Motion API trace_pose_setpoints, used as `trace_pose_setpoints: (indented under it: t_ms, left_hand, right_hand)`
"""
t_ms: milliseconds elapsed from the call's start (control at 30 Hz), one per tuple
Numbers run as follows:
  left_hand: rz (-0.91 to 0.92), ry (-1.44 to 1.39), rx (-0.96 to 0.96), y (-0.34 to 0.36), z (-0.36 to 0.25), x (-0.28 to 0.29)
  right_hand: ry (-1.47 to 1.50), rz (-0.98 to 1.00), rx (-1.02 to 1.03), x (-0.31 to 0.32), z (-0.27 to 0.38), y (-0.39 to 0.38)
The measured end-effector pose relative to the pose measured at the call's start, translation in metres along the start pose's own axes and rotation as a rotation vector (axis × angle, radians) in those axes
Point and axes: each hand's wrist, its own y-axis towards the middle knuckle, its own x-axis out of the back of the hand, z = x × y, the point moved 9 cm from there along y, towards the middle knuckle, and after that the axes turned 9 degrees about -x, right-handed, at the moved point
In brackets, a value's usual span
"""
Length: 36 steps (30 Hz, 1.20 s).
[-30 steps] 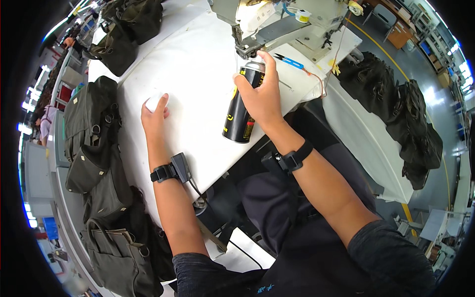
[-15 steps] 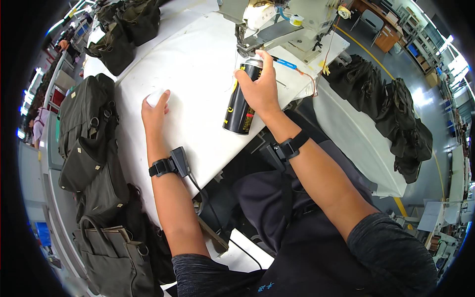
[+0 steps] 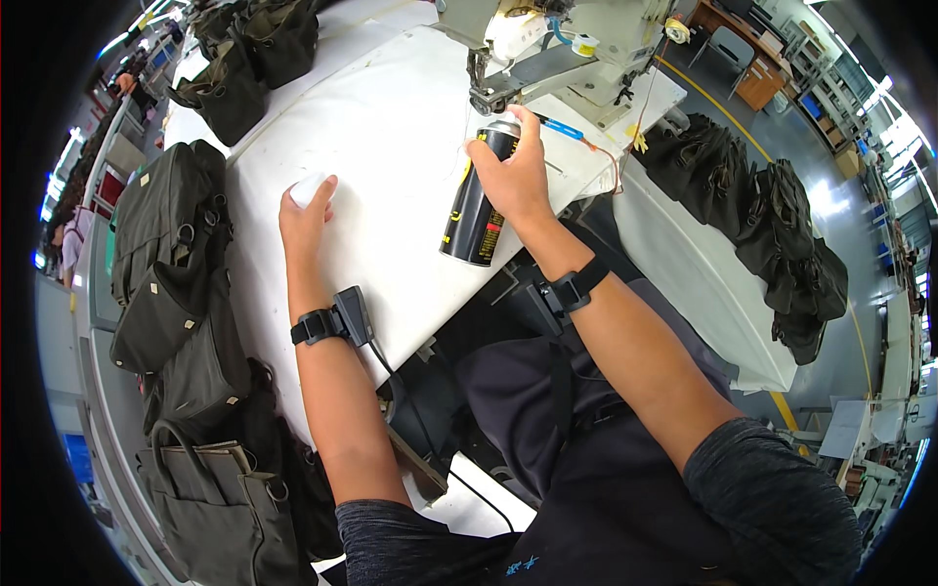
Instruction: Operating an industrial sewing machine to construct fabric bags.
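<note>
My right hand (image 3: 516,176) is wrapped round a black spray can (image 3: 476,210) with yellow and red markings. Its forefinger rests at the white nozzle on top, and the can leans slightly, its top tipped to the right. Just beyond it is the head of a sewing machine (image 3: 498,90). Over the white worktable (image 3: 381,127), my left hand (image 3: 307,217) grips a small white object (image 3: 309,188) between thumb and fingers. Whether that is a cap or a folded wad I cannot tell, as the fingers cover part of it.
Dark olive bags (image 3: 176,234) are piled along the left side, with more bags (image 3: 234,88) at the far left of the table. Others lie over a white-covered surface (image 3: 699,264) on the right. A blue tool (image 3: 559,128) with an orange cord lies by the machine.
The view has shifted very slightly. Both hands keep their hold, and the can stays in almost the same place.
</note>
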Motion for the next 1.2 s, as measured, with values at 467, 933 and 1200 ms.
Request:
trace_pose_setpoints:
  t_ms: [467,933,1200]
  left_hand:
    - [-0.008,0.090,-0.044,0.009,0.009,0.007]
    - [0.005,0.096,-0.073,0.009,0.017,0.004]
    - [0.024,0.027,-0.058,0.011,0.017,0.001]
  right_hand:
    - [-0.767,0.244,0.699,0.028,0.083,-0.036]
    - [-1.930,0.164,1.153,-0.043,0.058,-0.041]
    - [-1.998,0.085,0.970,-0.070,0.070,-0.027]
